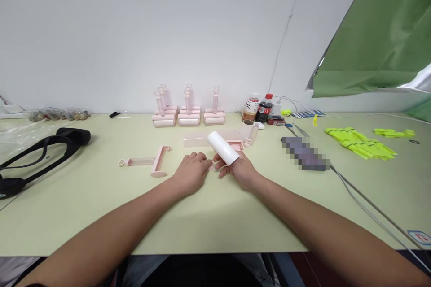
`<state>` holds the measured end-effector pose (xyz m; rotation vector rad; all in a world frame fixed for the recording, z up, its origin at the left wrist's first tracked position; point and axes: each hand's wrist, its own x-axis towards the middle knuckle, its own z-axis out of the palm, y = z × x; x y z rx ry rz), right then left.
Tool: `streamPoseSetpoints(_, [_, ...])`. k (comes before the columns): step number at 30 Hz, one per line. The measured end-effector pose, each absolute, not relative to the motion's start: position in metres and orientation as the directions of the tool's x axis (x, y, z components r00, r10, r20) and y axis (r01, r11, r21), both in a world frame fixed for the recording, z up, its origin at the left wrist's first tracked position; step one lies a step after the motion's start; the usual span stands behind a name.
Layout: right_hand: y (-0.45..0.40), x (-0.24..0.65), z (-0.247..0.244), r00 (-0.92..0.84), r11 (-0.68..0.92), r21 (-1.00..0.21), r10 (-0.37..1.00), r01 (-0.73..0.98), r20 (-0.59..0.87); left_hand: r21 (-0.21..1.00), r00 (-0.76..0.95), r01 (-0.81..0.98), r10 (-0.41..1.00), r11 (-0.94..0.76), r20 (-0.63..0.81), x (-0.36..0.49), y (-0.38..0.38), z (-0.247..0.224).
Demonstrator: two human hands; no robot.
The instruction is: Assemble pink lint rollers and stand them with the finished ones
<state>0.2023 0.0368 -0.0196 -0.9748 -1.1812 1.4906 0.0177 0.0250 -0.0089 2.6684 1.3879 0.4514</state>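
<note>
My right hand point(244, 169) holds a white lint-roller paper roll point(223, 148), tilted, against its palm and fingers. Just to its left, my left hand point(191, 172) rests low over the table with fingers curled and the fingertips together. Whatever is in those fingertips is too small to make out. Left of that hand lies a pink lint roller frame point(160, 161) with a clear handle point(141, 161). Behind the roll are a translucent pink cover point(195, 139) and another pink frame point(236, 145), partly hidden, with its clear handle point(251, 135).
Several pink lint rollers point(189, 116) stand by the wall. Bottles point(264, 108) and a cardboard core point(248, 124) are at back right. A blurred dark object point(305, 153), cables point(353, 184) and yellow-green strips point(362, 143) lie right. Black headgear point(43, 152) lies left.
</note>
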Motion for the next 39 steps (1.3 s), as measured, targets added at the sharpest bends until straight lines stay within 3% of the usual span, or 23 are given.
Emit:
streamPoseSetpoints(3, [0.036, 0.203, -0.021, -0.229, -0.045, -0.992, 0.973, -0.119, -0.017, 0.560, 0.381, 0.687, 0.885, -0.464, 0.266, 0.011, 0.031, 0.000])
streamPoseSetpoints(5, [0.034, 0.203, -0.020, -0.264, -0.015, -1.000, 0.964, -0.025, -0.008, 0.829, 0.329, 0.454, 0.926, -0.326, 0.184, 0.009, 0.031, 0.007])
streamPoseSetpoints(7, [0.030, 0.202, -0.018, -0.332, 0.028, -0.996, 0.943, 0.084, -0.002, 0.957, 0.355, 0.223, 0.930, -0.185, 0.097, 0.010, 0.029, 0.013])
streamPoseSetpoints(9, [0.025, 0.201, -0.017, -0.412, 0.074, -0.983, 0.911, 0.169, -0.002, 0.986, 0.359, 0.117, 0.930, -0.121, 0.071, 0.012, 0.026, 0.017])
streamPoseSetpoints(14, [0.020, 0.202, -0.018, -0.566, 0.205, -0.944, 0.824, 0.257, 0.025, 0.972, 0.134, 0.159, 0.979, -0.174, 0.153, -0.003, 0.036, 0.040])
streamPoseSetpoints(16, [0.020, 0.202, -0.018, -0.585, 0.229, -0.933, 0.811, 0.278, 0.025, 0.944, -0.030, 0.258, 0.975, -0.207, 0.222, -0.021, 0.050, 0.053])
streamPoseSetpoints(20, [0.021, 0.203, -0.018, -0.596, 0.243, -0.903, 0.803, 0.355, -0.018, 0.823, -0.201, 0.551, 0.934, -0.141, 0.295, -0.056, 0.088, 0.065])
streamPoseSetpoints(27, [0.021, 0.204, -0.017, -0.612, 0.276, -0.873, 0.791, 0.401, -0.031, 0.617, -0.109, 0.785, 0.969, -0.053, 0.223, -0.064, 0.126, 0.036])
streamPoseSetpoints(34, [0.019, 0.204, -0.015, -0.614, 0.288, -0.866, 0.789, 0.410, -0.028, 0.644, -0.109, 0.765, 0.986, 0.004, 0.123, -0.066, 0.116, 0.033])
streamPoseSetpoints(39, [0.018, 0.205, -0.014, -0.611, 0.300, -0.858, 0.791, 0.417, -0.021, 0.415, -0.086, 0.908, 0.995, 0.055, 0.057, -0.103, 0.098, 0.042])
